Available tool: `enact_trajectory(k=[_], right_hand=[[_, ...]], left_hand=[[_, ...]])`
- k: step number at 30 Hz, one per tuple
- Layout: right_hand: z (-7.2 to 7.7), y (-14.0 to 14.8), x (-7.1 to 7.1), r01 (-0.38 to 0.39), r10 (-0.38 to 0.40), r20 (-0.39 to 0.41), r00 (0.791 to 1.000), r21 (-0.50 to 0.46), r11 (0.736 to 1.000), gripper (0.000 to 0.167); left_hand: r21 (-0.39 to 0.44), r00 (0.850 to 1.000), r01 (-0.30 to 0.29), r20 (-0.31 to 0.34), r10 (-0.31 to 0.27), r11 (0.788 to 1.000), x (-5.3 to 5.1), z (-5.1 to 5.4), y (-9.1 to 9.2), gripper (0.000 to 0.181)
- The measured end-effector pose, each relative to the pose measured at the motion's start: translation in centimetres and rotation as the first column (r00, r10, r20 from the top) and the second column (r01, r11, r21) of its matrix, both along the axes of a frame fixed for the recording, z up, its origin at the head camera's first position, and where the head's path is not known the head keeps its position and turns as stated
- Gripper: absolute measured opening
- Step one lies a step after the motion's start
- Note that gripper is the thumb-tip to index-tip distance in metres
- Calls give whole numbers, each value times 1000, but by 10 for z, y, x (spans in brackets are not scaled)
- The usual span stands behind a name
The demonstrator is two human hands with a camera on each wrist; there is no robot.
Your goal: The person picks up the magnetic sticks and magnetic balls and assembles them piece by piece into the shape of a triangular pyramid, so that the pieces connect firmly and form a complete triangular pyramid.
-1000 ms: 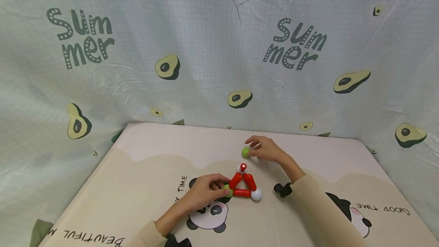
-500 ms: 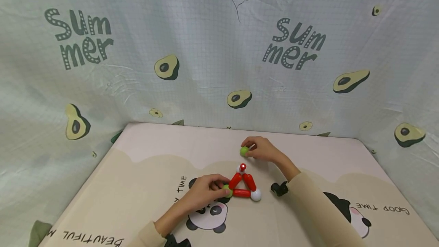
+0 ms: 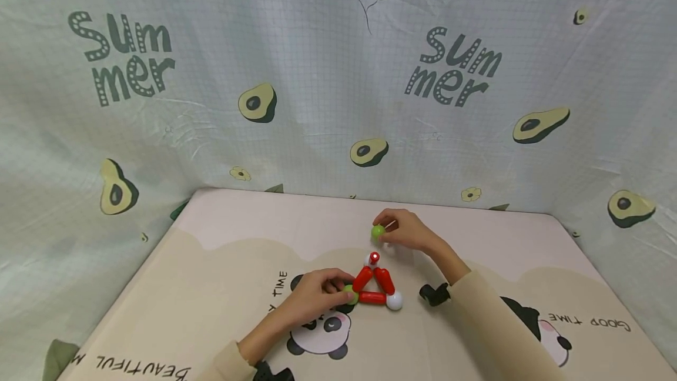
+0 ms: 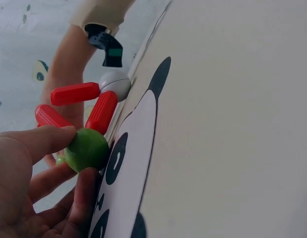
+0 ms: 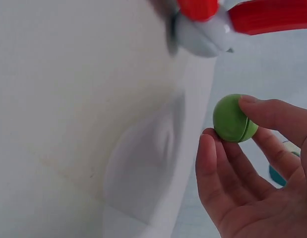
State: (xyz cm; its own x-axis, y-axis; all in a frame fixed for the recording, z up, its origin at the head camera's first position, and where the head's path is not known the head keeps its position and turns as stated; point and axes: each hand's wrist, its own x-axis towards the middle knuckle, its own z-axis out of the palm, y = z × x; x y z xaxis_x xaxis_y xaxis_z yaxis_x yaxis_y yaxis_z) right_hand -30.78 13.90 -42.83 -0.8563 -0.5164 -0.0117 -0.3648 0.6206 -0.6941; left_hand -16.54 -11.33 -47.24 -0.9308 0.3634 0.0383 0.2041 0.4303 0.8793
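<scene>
Three red rods (image 3: 372, 297) and balls form a triangle lying on the table. My left hand (image 3: 317, 294) pinches the green ball (image 4: 87, 150) at its left corner between thumb and fingers. A white ball (image 3: 394, 300) sits at the near right corner. Another white ball (image 5: 200, 34) is at the far corner, partly hidden beneath a red rod (image 3: 374, 258) that points up. Just beyond that corner, my right hand (image 3: 408, 231) holds a separate green ball (image 5: 231, 119) with thumb and fingertips, apart from the triangle.
The table's cover (image 3: 238, 275) carries printed pandas and lettering. Behind the far edge hangs a pale curtain (image 3: 307, 75) with avocado prints. A black wrist device (image 3: 435, 294) hangs under the right sleeve.
My right hand's fingers have closed in around the loose green ball, which has shifted very slightly. The left hand and the triangle have stayed in place.
</scene>
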Motion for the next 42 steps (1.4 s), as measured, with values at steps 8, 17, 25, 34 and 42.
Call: enact_trajectory(k=[8,17,25,34,42], right_hand=[[18,4,22,-26,21,-58,998,-78,997,27],[34,11,47,-33,23,-73,997,-141,989,30],[40,13,68,-56,44,-83,996,-159,986,28],[42,11,83,-65,55,-69,996,-149,987,28],[40,9,92,-99,90,-67,994,-140,985,28]], left_hand=[[0,1000,7,11,-7,1000,1,1,-1,34],[-3,1000,7,7,-7,1000,0,0,0,35],[-3,1000,6,9,-6,1000,2,0,0,35],[-2,1000,10,3,-10,1000,2,-1,0,34],[-3,1000,12,-2,-12,1000,2,0,-1,34]])
